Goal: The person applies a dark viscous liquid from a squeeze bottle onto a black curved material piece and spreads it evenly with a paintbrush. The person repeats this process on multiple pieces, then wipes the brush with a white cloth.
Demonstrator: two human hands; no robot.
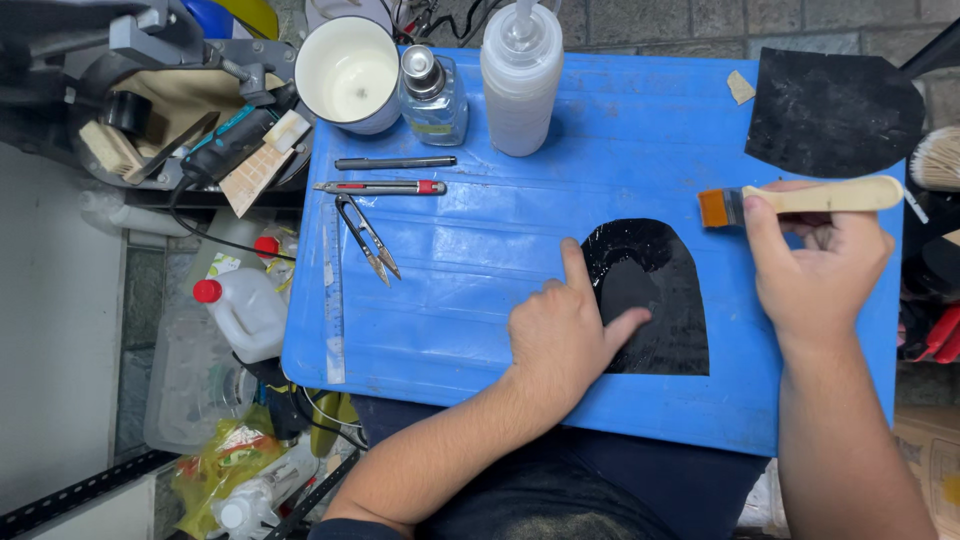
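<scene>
A black, glossy, arch-shaped leather piece [665, 300] lies flat on the blue board [480, 300] across my lap. My left hand [565, 335] presses on its left edge, forefinger and thumb spread over it. My right hand [815, 260] holds a flat brush [800, 200] by its pale wooden handle, orange bristles pointing left, raised just above and to the right of the black piece. A second, matte black cut piece [835, 110] rests at the board's far right corner.
At the board's back stand a white cup [350, 75], a small glass bottle [435, 95] and a translucent squeeze bottle [520, 80]. A pen [395, 162], utility knife [380, 187], thread snips [368, 240] and clear ruler [333, 300] lie at left. Tools and bottles clutter the floor left.
</scene>
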